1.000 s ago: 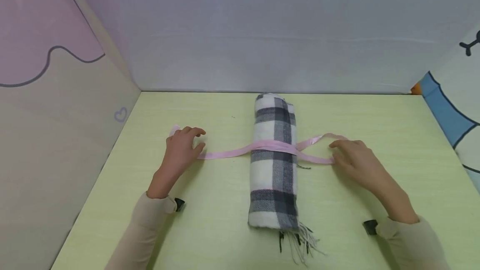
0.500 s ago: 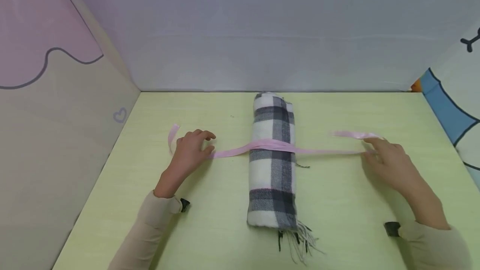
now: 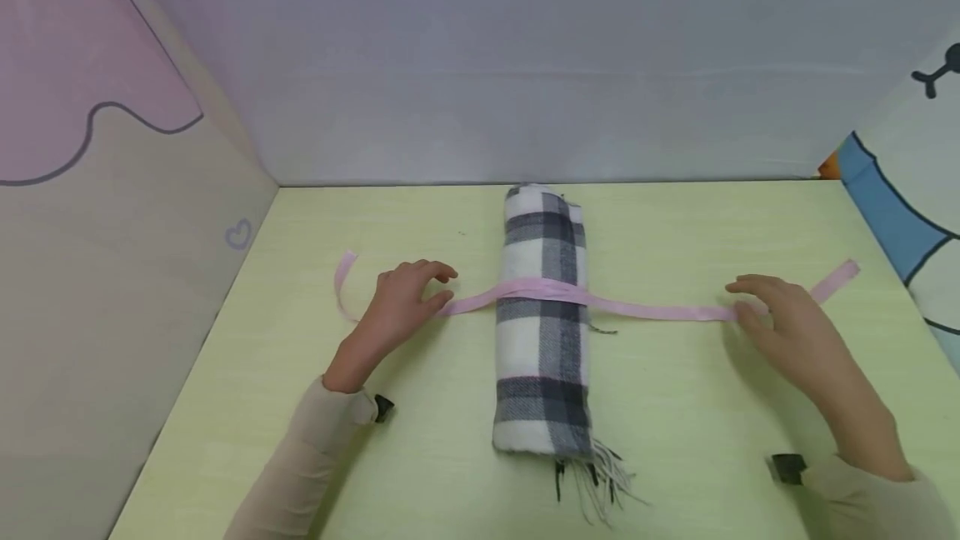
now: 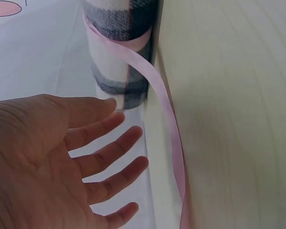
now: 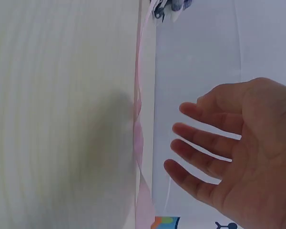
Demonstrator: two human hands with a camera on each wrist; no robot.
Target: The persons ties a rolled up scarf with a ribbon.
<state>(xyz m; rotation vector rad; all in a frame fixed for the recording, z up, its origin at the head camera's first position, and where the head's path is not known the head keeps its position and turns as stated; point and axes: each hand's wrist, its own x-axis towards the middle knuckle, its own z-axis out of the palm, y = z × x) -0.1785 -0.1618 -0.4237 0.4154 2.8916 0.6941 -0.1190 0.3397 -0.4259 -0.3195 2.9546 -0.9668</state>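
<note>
A rolled black, grey and white checked scarf (image 3: 542, 357) lies lengthwise at the middle of the table, its fringe toward me. A pink ribbon (image 3: 645, 309) wraps its middle, and the two tails stretch out to either side. Over the left tail hovers my left hand (image 3: 405, 298), fingers spread and relaxed; the left wrist view shows its palm with nothing in it, beside the ribbon (image 4: 167, 114). My right hand (image 3: 795, 336) is above the right tail, whose end shows beyond it. In the right wrist view its loosely bent fingers (image 5: 200, 138) hold nothing, apart from the ribbon (image 5: 139, 136).
The pale yellow-green table (image 3: 675, 432) ends at a greyish-white back wall (image 3: 555, 65). Printed side panels stand to the left (image 3: 112, 290) and right. A dark device (image 3: 787, 468) sits at the right cuff, and a similar one (image 3: 383, 408) at the left.
My right hand moved right with the ribbon tail, which straightened, and has let it go; its end now lies to the right. My left hand drifted right toward the scarf.
</note>
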